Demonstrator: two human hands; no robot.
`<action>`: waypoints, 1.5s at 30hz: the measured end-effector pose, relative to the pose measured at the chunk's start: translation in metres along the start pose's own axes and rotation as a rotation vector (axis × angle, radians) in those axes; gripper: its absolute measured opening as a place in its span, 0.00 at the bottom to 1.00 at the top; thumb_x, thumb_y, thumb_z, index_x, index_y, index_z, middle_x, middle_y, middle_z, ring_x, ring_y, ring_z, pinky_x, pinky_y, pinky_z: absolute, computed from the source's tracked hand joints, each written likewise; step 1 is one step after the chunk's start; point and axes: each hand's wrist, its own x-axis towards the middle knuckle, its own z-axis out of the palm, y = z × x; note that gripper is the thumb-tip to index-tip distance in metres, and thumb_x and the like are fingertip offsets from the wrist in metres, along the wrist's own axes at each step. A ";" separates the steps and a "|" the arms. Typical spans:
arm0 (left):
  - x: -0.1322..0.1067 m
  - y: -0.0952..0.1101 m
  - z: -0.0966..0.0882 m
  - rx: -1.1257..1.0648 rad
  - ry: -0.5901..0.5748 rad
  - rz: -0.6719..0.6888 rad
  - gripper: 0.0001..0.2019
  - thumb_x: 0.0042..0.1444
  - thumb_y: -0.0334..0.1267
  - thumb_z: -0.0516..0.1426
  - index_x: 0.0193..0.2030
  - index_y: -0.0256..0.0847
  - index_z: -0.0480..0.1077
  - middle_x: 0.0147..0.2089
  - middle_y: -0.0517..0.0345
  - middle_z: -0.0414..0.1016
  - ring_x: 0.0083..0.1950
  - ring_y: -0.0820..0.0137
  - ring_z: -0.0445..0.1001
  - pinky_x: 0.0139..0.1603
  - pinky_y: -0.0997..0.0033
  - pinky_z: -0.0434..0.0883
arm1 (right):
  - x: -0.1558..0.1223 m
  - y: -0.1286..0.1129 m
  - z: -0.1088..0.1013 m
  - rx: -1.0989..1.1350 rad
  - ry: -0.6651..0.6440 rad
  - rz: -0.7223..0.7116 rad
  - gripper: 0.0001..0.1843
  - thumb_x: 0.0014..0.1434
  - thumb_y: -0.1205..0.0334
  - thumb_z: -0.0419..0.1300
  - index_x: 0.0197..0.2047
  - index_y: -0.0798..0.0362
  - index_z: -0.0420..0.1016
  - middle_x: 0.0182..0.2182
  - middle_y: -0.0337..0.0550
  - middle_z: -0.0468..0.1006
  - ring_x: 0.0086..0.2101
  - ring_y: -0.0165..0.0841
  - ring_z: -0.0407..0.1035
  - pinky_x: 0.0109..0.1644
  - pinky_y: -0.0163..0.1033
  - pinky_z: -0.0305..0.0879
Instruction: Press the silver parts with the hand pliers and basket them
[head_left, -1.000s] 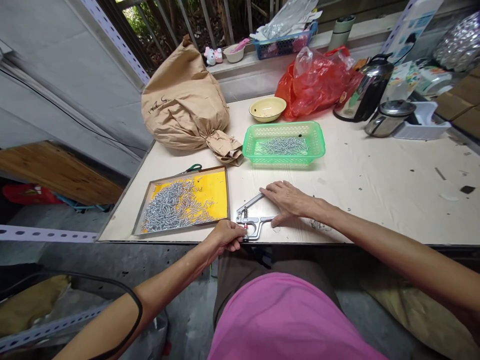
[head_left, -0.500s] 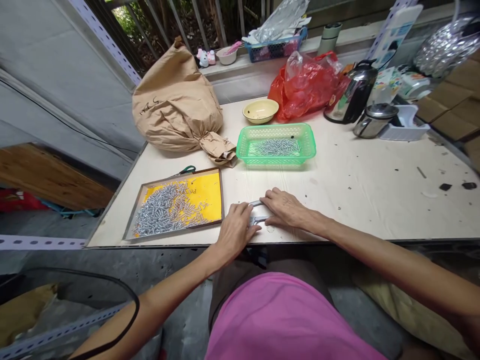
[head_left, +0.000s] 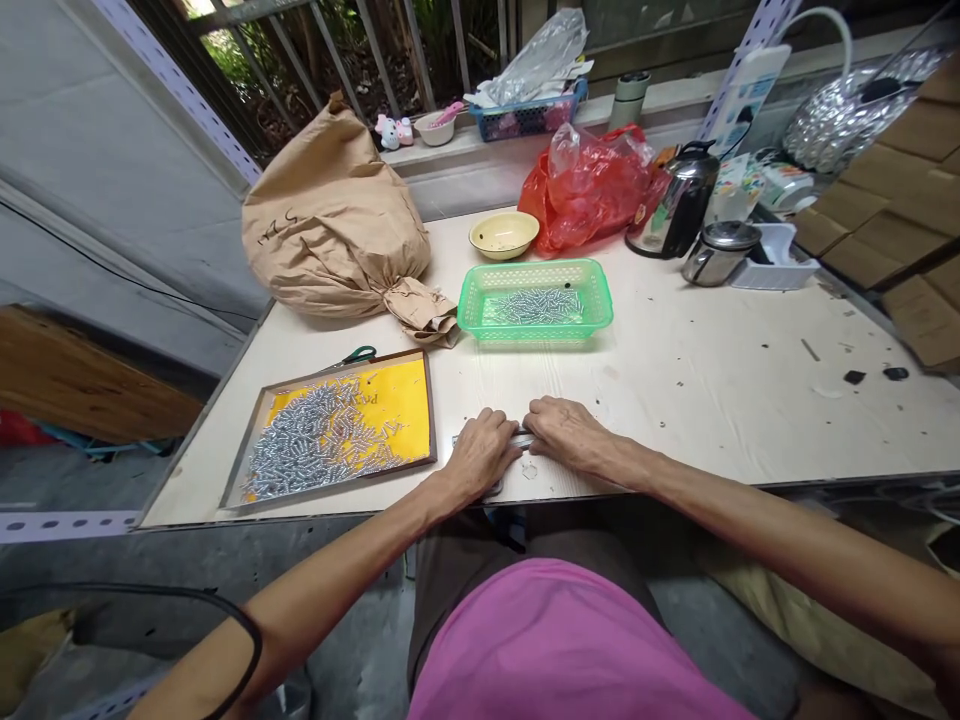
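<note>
Near the table's front edge, both hands are closed on a slim grey metal tool [head_left: 523, 439], mostly hidden by the fingers; its exact kind cannot be made out. My left hand [head_left: 480, 455] grips its left part, where a bit of metal sticks out past the knuckles and another below the palm. Fingers bent, my right hand [head_left: 568, 432] holds the right end. Left of the hands lies a shallow tray [head_left: 431, 405] with a yellow lining, heaped with small silvery metal pieces [head_left: 300, 440]. A green plastic basket [head_left: 534, 333] beyond the hands holds more such pieces.
Behind the tray lie green-handled scissors [head_left: 360, 355] and a large brown paper sack [head_left: 337, 220]. Along the back stand a cream bowl [head_left: 504, 236], a red plastic bag [head_left: 589, 195], a thermos jug [head_left: 679, 205] and a steel pot [head_left: 720, 252]. Cardboard boxes [head_left: 892, 200] rise at right.
My hands have turned the metal tool and drawn its two bars together, so one strip shows between them where two showed apart. The camera view has shifted slightly.
</note>
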 end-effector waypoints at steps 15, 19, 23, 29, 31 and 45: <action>-0.030 0.030 0.042 -0.184 0.327 0.040 0.16 0.64 0.32 0.47 0.57 0.38 0.63 0.63 0.43 0.63 0.67 0.58 0.56 0.62 0.50 0.63 | -0.001 0.027 -0.001 0.115 0.073 -0.091 0.20 0.64 0.50 0.53 0.48 0.56 0.73 0.40 0.50 0.73 0.41 0.37 0.66 0.44 0.39 0.59; -0.034 0.051 0.049 -0.289 0.320 0.057 0.16 0.65 0.35 0.47 0.57 0.38 0.64 0.60 0.43 0.67 0.66 0.59 0.59 0.65 0.50 0.61 | 0.017 0.024 0.002 -0.020 0.116 -0.017 0.10 0.63 0.62 0.54 0.41 0.56 0.75 0.39 0.50 0.74 0.42 0.37 0.65 0.44 0.39 0.56; -0.034 0.056 0.047 -0.360 0.309 0.049 0.16 0.65 0.36 0.46 0.57 0.40 0.64 0.58 0.46 0.69 0.65 0.61 0.61 0.66 0.49 0.58 | 0.038 0.026 0.001 -0.099 0.150 0.015 0.09 0.63 0.62 0.53 0.38 0.54 0.74 0.39 0.49 0.75 0.43 0.39 0.64 0.44 0.41 0.53; -0.039 0.055 0.050 -0.377 0.320 0.089 0.17 0.64 0.36 0.49 0.58 0.38 0.63 0.59 0.44 0.67 0.64 0.60 0.62 0.63 0.51 0.62 | 0.044 -0.015 -0.009 -0.096 0.123 -0.221 0.08 0.62 0.62 0.55 0.40 0.51 0.76 0.39 0.47 0.74 0.42 0.38 0.62 0.40 0.41 0.52; -0.050 0.058 0.049 -0.370 0.315 0.145 0.15 0.63 0.36 0.50 0.55 0.37 0.65 0.54 0.45 0.71 0.58 0.60 0.68 0.57 0.56 0.67 | 0.040 -0.038 -0.009 -0.062 0.066 -0.401 0.08 0.61 0.60 0.56 0.37 0.49 0.76 0.39 0.45 0.72 0.42 0.38 0.61 0.39 0.40 0.52; -0.113 -0.100 -0.022 0.058 0.382 -0.453 0.12 0.63 0.35 0.49 0.45 0.41 0.74 0.41 0.51 0.72 0.45 0.64 0.65 0.45 0.64 0.66 | 0.059 -0.039 -0.014 0.359 0.395 -0.325 0.09 0.64 0.65 0.48 0.39 0.54 0.69 0.34 0.44 0.73 0.34 0.31 0.66 0.39 0.36 0.61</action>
